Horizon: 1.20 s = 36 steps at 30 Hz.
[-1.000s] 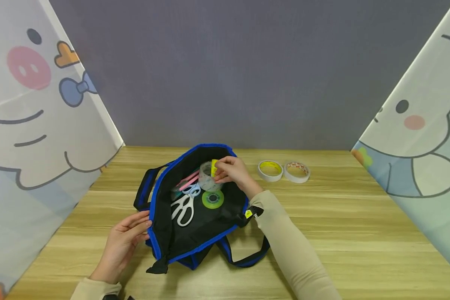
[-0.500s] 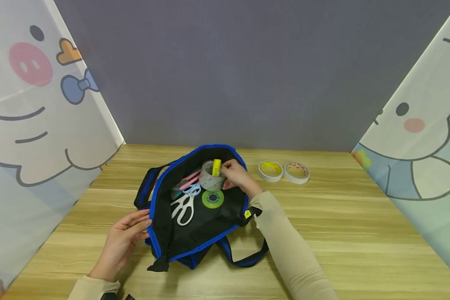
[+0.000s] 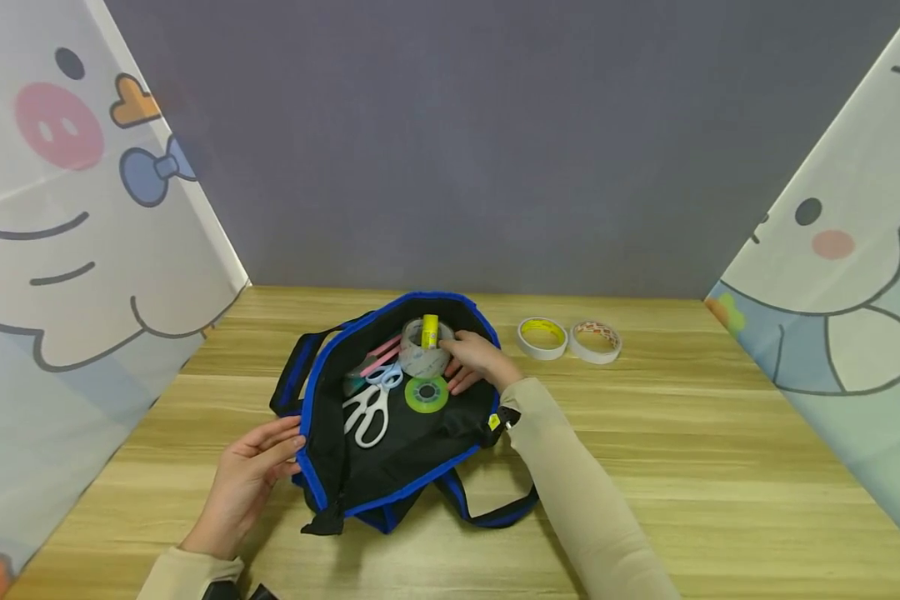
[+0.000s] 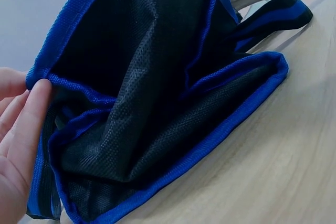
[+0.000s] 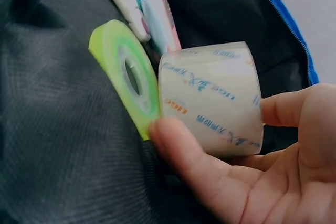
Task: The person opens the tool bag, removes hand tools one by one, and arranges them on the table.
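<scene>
A black bag (image 3: 412, 467) with blue trim lies with its mouth spread toward me. My left hand (image 3: 251, 475) pinches its left rim between thumb and fingers, also seen in the left wrist view. Inside the bag, my right hand (image 3: 480, 362) has loosely bent fingers touching a wide clear tape roll (image 5: 210, 98). A yellow stick (image 3: 430, 332), like a glue stick, stands in that roll's hole. One fingertip is by a green tape roll (image 3: 426, 395). White scissor handles (image 3: 367, 417), light-blue scissor handles (image 3: 385, 375) and pink pen-like items (image 3: 381, 358) lie left of the rolls.
Two narrow white tape rolls, one with a yellow core (image 3: 542, 338) and one with a printed core (image 3: 596, 342), lie on the wooden table (image 3: 682, 442) right of the bag. A bag strap (image 3: 495, 518) loops out in front. A grey panel (image 3: 457, 150) stands behind.
My right hand has let go of the yellow stick, which stays upright in the clear roll. The hand has shifted down and right beside that roll. My left hand keeps its hold on the rim.
</scene>
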### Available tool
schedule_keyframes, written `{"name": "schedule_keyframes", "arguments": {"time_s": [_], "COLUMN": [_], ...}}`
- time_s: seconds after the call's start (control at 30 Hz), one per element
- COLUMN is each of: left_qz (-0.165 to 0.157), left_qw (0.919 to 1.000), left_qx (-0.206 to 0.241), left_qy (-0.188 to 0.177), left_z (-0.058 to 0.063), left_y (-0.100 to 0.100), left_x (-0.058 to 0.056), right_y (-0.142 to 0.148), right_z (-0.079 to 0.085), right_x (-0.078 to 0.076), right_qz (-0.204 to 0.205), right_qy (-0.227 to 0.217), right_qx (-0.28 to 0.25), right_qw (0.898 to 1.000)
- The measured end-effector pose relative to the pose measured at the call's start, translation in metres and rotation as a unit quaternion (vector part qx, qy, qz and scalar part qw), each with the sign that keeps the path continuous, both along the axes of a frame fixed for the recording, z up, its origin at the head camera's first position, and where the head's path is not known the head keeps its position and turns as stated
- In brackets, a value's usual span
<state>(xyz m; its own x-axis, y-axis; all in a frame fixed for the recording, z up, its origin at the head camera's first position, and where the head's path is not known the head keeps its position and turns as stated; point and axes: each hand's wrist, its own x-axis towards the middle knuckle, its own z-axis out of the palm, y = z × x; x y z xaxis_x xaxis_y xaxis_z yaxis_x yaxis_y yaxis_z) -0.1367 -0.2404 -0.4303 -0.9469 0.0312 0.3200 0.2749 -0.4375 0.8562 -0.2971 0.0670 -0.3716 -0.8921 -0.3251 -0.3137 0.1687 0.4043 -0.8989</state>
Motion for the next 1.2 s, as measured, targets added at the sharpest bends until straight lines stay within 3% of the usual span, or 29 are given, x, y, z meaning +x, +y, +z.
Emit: {"name": "schedule_keyframes", "arguments": {"time_s": [0.3,0.53,0.97,1.2], "left_qz": [-0.001,-0.003,0.007,0.008], "left_qw": [1.0000,1.0000,0.9998,0.9998], "left_qx": [0.003,0.006,-0.014,-0.017], "left_qy": [0.002,0.002,-0.010,-0.012], "left_z": [-0.002,-0.003,-0.002,-0.001], "left_y": [0.001,0.002,-0.001,-0.001], "left_x": [0.000,-0.001,0.001,0.001], "right_y": [0.002,0.004,-0.002,0.000], "right_z": [-0.004,-0.005,-0.015,-0.013], "right_x": [-0.006,-0.005,-0.007,-0.006], "right_qz": [-0.012,0.012,0.010,0.000], "right_qy": [-0.033,-0.037,-0.100,-0.108], "right_qx": [-0.048,-0.068,-0.133,-0.168], "right_qw": [0.998,0.997,0.986,0.980]}}
